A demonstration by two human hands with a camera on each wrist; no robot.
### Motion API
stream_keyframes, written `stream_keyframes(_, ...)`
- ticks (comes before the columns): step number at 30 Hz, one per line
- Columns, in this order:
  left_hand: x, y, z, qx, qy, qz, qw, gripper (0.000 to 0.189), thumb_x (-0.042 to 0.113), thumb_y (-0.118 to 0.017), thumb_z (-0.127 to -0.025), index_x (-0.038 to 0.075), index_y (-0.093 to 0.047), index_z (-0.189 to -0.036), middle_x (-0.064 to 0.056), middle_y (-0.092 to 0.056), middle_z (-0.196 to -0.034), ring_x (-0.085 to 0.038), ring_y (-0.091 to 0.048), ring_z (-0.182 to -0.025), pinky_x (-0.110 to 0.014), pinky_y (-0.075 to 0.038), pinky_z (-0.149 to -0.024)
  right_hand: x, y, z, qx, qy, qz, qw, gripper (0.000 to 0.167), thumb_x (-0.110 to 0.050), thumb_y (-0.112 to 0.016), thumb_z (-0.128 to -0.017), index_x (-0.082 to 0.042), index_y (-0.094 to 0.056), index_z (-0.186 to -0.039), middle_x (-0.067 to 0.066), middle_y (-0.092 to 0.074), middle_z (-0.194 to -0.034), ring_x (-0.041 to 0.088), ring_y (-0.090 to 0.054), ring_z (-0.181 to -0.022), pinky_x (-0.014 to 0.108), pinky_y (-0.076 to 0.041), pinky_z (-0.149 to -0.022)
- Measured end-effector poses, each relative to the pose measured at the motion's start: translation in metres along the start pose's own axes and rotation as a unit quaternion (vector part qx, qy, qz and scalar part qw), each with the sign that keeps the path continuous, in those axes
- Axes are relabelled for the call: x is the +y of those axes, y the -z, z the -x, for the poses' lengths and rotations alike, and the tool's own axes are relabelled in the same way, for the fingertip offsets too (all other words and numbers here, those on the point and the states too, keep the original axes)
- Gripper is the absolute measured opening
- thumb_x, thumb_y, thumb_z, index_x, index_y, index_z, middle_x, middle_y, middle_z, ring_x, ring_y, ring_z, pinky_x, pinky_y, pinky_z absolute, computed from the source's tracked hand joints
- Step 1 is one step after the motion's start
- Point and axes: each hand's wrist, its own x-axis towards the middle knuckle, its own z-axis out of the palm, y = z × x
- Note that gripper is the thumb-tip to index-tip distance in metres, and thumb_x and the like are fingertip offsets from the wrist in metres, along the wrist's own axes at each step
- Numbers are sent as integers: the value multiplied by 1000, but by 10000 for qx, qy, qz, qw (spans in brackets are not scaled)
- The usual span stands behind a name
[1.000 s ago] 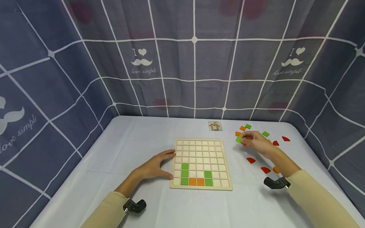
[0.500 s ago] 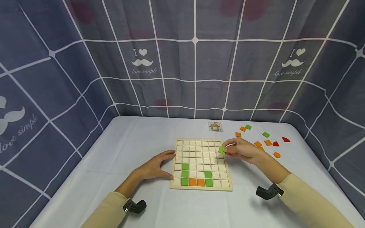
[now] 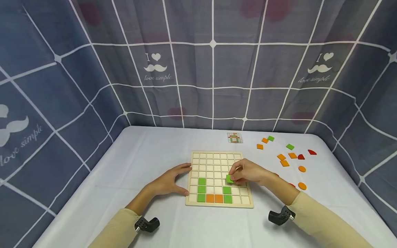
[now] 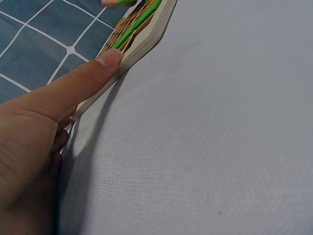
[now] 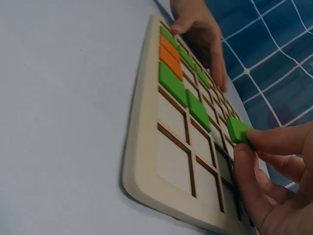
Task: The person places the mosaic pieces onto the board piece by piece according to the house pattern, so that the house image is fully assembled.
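Observation:
A wooden grid board lies on the white table. Green square tiles fill several cells at its lower left and lower right, with two orange square tiles between them in the bottom row. My right hand pinches a green square tile between thumb and finger, tilted over the cell just above the right green pair. My left hand rests at the board's left edge, thumb and fingers spread, the thumb touching the rim.
Loose orange square tiles, green tiles, red curved pieces and orange round pieces lie scattered at the right. A small pattern card lies behind the board. A checked curtain encloses the table.
My right hand has carried the green tile from the loose pieces at the right, leftward and nearer, over the board. My left hand has stayed at the board's edge.

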Motion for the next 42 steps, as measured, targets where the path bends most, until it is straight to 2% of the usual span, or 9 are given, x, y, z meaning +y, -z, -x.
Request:
stream_keyframes(4, 0, 0, -1, -22, -36, 29, 10000, 100, 40, -93, -76, 6, -45, -156, -5, -32, -166, -33, -23, -153, -56, -19, -122, 1, -10, -4, 183, 277, 788, 9963, 5, -1, -78, -87, 0, -73, -90, 9, -69, -81, 18, -67, -70, 28, -58, -65)
stream_keyframes(8, 0, 1, 0, -24, -31, 25, 10000, 99, 40, -92, -76, 6, -45, -156, -5, -31, -166, -33, -22, -153, -57, -18, -122, 0, -18, -5, 399, 542, 1754, 9822, 10, -3, -80, -87, -9, -73, -82, 2, -69, -74, 16, -65, -64, 30, -56, -62)
stream_keyframes(11, 0, 0, 0, -33, -43, 43, 10000, 98, 41, -92, -77, 7, -45, -156, -5, -31, -167, -33, -22, -153, -57, -18, -122, -2, -21, -5, 454, 689, 2227, 9714, 10, -5, -80, -88, -9, -73, -82, -2, -68, -70, 14, -63, -60, 32, -55, -60)
stream_keyframes(18, -1, -1, -1, -37, -56, 96, 9999, 98, 40, -92, -77, 7, -46, -156, -5, -32, -166, -33, -22, -153, -57, -19, -121, -5, -29, -4, 706, 1032, 2826, 9510, 16, -4, -80, -86, -14, -72, -77, -7, -64, -66, 11, -58, -57, 30, -50, -55)
stream_keyframes(24, -1, 0, -1, -32, -47, 55, 10000, 98, 40, -92, -77, 7, -46, -156, -4, -32, -166, -33, -22, -153, -57, -18, -122, -6, -31, -4, 857, 1116, 3271, 9344, 19, -8, -85, -83, -17, -69, -79, -8, -59, -68, 11, -53, -66, 31, -46, -63)
stream_keyframes(33, -1, 0, -2, -49, -36, 27, 10000, 98, 40, -92, -77, 7, -45, -157, -5, -31, -167, -33, -22, -154, -57, -18, -122, -5, -31, -3, 791, 1127, 3343, 9324, 17, -8, -82, -85, -18, -69, -83, -8, -58, -68, 11, -53, -66, 31, -45, -64)
stream_keyframes(36, -1, 0, -1, -47, -14, 19, 10000, 98, 39, -92, -77, 7, -45, -156, -6, -31, -166, -33, -22, -153, -57, -19, -122, -4, -30, -2, 723, 1155, 3232, 9365, 14, -9, -81, -86, -17, -69, -84, -7, -59, -68, 11, -54, -64, 30, -45, -62)
stream_keyframes(39, 0, 0, -1, -49, -5, 26, 10000, 98, 38, -92, -77, 6, -45, -156, -6, -31, -167, -33, -22, -153, -56, -19, -122, -4, -28, 1, 532, 1210, 3113, 9411, 12, -10, -81, -87, -15, -71, -89, -6, -60, -71, 12, -55, -64, 30, -46, -60)
stream_keyframes(42, 0, 0, 0, -51, -17, 38, 10000, 97, 38, -92, -78, 5, -45, -156, -6, -31, -166, -34, -22, -153, -56, -19, -122, -6, -24, 5, 240, 1269, 3120, 9413, 13, -11, -81, -88, -14, -71, -95, -5, -61, -73, 12, -55, -66, 29, -47, -61)
